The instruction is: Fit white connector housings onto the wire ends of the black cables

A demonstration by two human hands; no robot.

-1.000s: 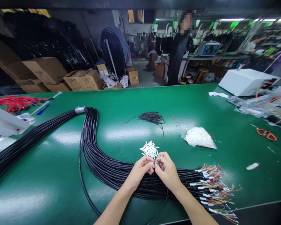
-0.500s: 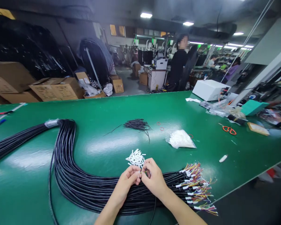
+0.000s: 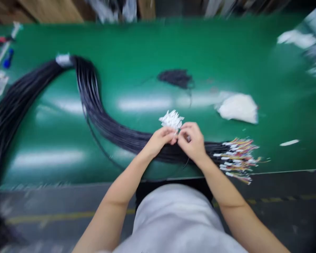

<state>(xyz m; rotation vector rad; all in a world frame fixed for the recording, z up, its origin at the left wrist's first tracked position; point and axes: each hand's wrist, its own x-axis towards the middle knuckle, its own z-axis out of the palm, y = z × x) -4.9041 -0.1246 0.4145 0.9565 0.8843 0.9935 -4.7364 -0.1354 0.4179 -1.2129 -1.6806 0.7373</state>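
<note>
While poised above thick bundle of black cables point(image 3: 116, 131), pinched left hand point(image 3: 160, 138) and right hand point(image 3: 194, 142) fingers together, tip to tip, beside pile of small white pieces point(image 3: 172, 119); pinched item too blurred to tell.

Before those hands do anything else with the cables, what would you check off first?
1. Both hands at the black cable bundle: ok; left hand and right hand meet fingertip to fingertip over it.
2. Something pinched between them: cannot tell, blurred.
3. White pieces pile within reach: ok, just beyond the hands.
4. Coloured wire ends on the green table: ok, tips at its near edge.
5. Sharp view: not ok.
</note>
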